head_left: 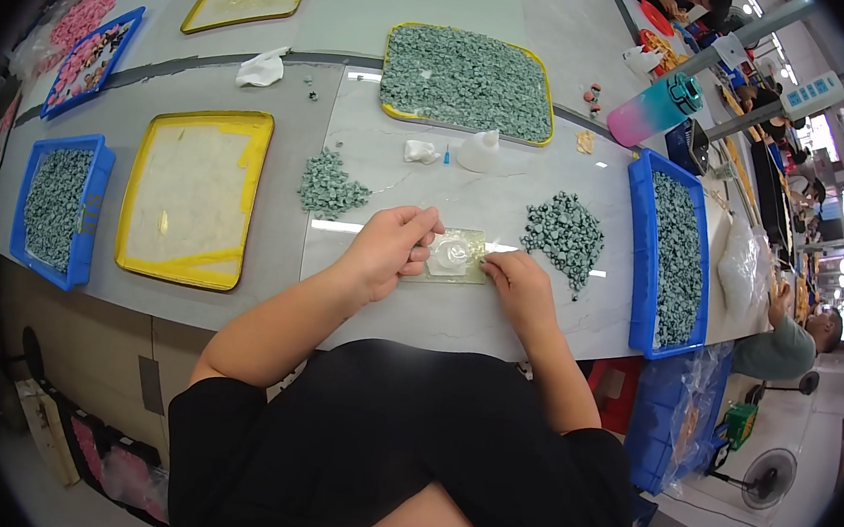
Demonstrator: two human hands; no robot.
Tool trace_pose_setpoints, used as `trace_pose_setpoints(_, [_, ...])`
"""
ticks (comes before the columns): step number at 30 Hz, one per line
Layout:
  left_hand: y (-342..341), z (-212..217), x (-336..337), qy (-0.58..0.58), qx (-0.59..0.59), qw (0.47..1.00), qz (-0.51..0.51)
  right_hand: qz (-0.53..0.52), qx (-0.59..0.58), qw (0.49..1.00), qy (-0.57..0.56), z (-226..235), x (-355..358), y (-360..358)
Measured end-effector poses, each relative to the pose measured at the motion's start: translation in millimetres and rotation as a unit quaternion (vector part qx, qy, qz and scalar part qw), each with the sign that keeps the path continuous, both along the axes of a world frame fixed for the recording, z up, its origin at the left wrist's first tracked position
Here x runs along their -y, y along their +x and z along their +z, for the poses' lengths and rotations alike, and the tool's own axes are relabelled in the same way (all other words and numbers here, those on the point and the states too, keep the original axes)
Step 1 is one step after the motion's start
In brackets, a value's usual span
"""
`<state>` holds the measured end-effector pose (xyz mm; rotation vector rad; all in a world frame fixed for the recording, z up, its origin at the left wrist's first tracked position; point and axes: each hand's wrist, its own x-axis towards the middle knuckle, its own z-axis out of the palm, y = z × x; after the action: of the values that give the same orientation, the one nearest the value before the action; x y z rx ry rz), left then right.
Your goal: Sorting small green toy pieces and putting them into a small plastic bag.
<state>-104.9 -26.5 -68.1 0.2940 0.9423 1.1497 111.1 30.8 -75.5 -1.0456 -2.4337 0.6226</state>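
A small clear, yellowish plate (pixel 471 276) lies on the table in front of me, with a white blob (pixel 451 254) on its middle. At the plate's left edge is my left hand (pixel 391 248), its fingers curled and thumb pressed to the index finger. My right hand (pixel 524 288) pinches at the plate's right edge. What either hand holds is too small to make out. Small green pieces form a loose pile (pixel 331 187) beyond my left hand. Darker green pieces make another pile (pixel 565 236) beyond my right hand.
Behind the plate stand a white squeeze bottle (pixel 479 152), a blue dispensing tip (pixel 447 154) and a crumpled white tissue (pixel 421 151). Blue bins (pixel 95 210) (pixel 641 273) of green pieces flank me. Farther are a yellow-rimmed full tray (pixel 388 80), a bare yellow-edged tray (pixel 192 193) and a bottle (pixel 646 117).
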Motion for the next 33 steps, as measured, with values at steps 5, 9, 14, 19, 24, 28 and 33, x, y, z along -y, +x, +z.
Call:
trace_pose_setpoints(5, [1.5,10.4,0.8,-0.036,0.055,0.996,0.059,0.057,0.014,0.992,0.110,-4.9,5.1,4.4])
trace_pose_setpoints(9, [3.6,4.5,2.2,-0.015,0.038,0.998,0.046,0.078,0.026,0.985,0.152,-9.4,7.2,4.6])
trace_pose_setpoints(14, [8.3,0.6,3.2,-0.013,0.024,0.997,0.067,0.078,0.017,0.985,0.156,-13.2,3.0,4.0])
trace_pose_setpoints(19, [4.0,-11.2,0.3,0.002,0.047,0.996,0.071,0.096,-0.051,0.974,0.197,-4.0,2.8,-7.4])
trace_pose_setpoints(24, [3.6,-9.3,-2.5,-0.020,0.084,0.993,0.082,0.167,-0.032,0.949,0.265,-4.8,-6.9,-10.6])
trace_pose_setpoints(28, [2.0,-15.3,0.0,0.007,0.072,0.994,0.078,0.200,-0.003,0.934,0.297,-1.6,-7.4,-14.9])
trace_pose_setpoints(33, [0.3,-11.1,-0.6,-0.001,0.034,0.995,0.093,0.210,0.008,0.930,0.302,-2.7,-7.1,-21.0])
